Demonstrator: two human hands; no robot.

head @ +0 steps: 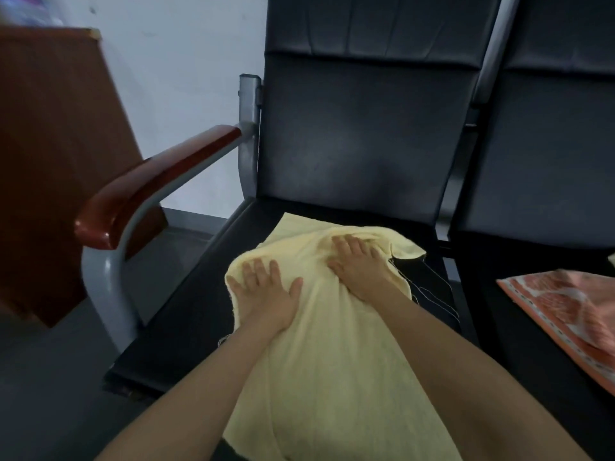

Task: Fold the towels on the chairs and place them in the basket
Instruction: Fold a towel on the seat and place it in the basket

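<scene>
The yellow towel (332, 344) lies on the black seat (186, 321) of the left chair and runs from near the backrest (359, 134) down over the front edge toward you. Its far end is bunched in soft folds, and one corner sticks out to the right, close to the gap between the two seats. Your left hand (266, 291) rests flat on the towel's left edge with the fingers spread and released, holding nothing. Your right hand (359, 264) presses on the bunched far part; the fingers are partly sunk in the cloth, so you cannot tell if they grip a fold or only push it down. Thin loose threads hang from the towel's right edge over the dark seat.

On the left side, the chair has a grey metal frame with a reddish wooden armrest (149, 181), which stands higher than the seat and closes that side. Behind the armrest there is a brown wooden cabinet (50, 161) against the pale wall. On the right side, the next seat carries an orange patterned towel (565, 314), lying flat and well apart from the yellow one. Bare seat shows on the left of the yellow towel and also behind it, up to the backrest. The front of the seat is open toward the grey floor (43, 394).
</scene>
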